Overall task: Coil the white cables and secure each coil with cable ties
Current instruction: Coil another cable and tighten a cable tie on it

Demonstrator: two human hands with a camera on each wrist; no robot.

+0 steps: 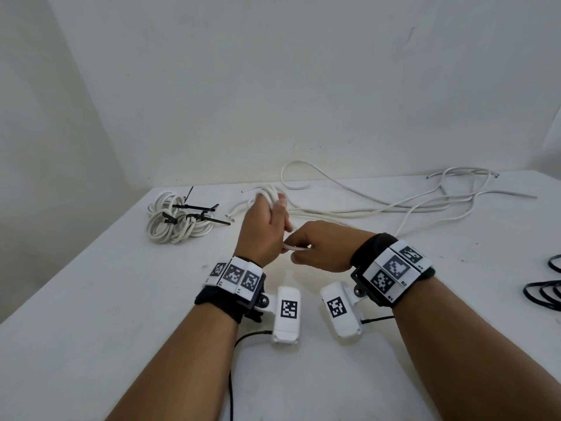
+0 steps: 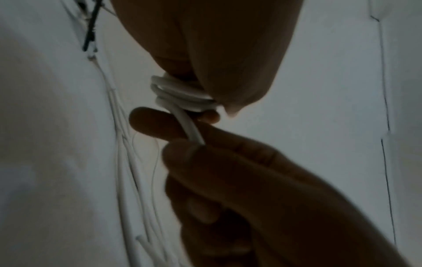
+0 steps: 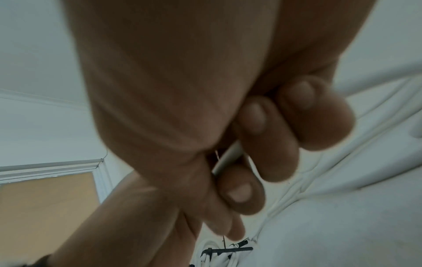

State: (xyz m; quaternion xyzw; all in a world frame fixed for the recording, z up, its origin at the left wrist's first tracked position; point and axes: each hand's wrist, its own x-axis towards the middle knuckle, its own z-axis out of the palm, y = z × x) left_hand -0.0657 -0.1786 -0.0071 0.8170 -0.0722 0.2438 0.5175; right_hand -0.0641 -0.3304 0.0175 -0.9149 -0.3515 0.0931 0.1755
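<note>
The left hand (image 1: 263, 226) is raised above the bench (image 1: 91, 299), fingers wrapped by several turns of white cable (image 1: 270, 192). Just right of it, the right hand (image 1: 321, 247) pinches the same cable's run between thumb and fingers. Loose cables (image 1: 425, 202) sprawl behind that hand. Left of the left hand lie finished coils (image 1: 173, 221) bound with black ties (image 1: 197, 208), apparently three.
</note>
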